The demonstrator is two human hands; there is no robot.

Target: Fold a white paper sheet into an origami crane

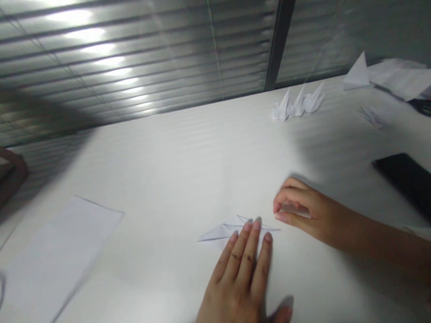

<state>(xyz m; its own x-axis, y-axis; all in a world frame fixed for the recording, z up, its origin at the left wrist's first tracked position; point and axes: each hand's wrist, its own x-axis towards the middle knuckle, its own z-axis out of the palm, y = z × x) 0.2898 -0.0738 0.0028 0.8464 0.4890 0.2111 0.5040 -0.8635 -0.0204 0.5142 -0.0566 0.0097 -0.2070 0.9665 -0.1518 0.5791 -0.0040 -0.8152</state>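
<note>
A narrow piece of folded white paper (215, 232) with pointed ends lies on the white table. My left hand (239, 273) rests flat over its right part, fingers stretched out and fingertips pressing on it. The pressed area of the paper is partly hidden beneath those fingers. Just right of the paper's tip, my right hand (303, 208) hovers with thumb and forefinger brought together in a pinch. Nothing shows between them, and they do not touch the paper.
At the back stand several folded paper cranes (298, 105). White paper sheets (400, 76) and a folded triangle (357, 74) lie at the far right. A black phone-like object (406, 177) is on the right. One paper stack (63, 251) lies left. Window blinds (151, 54) border the table.
</note>
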